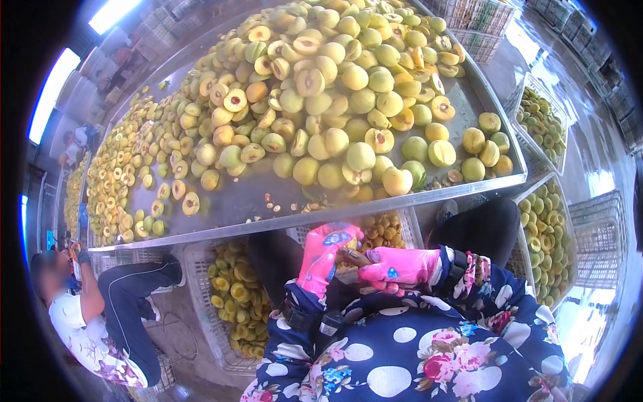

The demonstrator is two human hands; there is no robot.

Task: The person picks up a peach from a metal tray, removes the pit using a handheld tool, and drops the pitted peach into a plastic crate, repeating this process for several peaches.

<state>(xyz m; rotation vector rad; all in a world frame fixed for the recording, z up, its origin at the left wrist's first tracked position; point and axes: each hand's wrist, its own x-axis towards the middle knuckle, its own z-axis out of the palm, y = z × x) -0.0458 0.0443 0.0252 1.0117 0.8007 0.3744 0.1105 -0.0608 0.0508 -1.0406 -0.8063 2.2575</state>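
In the head view both hands wear pink patterned gloves and meet over my lap, just below the table's near edge. My left hand (325,253) has its fingers curled round a yellowish peach (348,245), mostly hidden by the glove. My right hand (400,267) is closed round a small tool with a brown handle (358,257), its tip pointing toward the left hand. The tool's working end is hard to make out. Behind them, many yellow-green peaches (360,155), whole and halved with some pits showing, lie heaped on the metal table (268,226).
Crates of peach halves stand beside my left leg (236,301) and between my knees (385,229). More filled crates (546,234) are at the right. A co-worker (100,315) sits at the left by the table. Stacked crates (479,27) stand on the wet floor.
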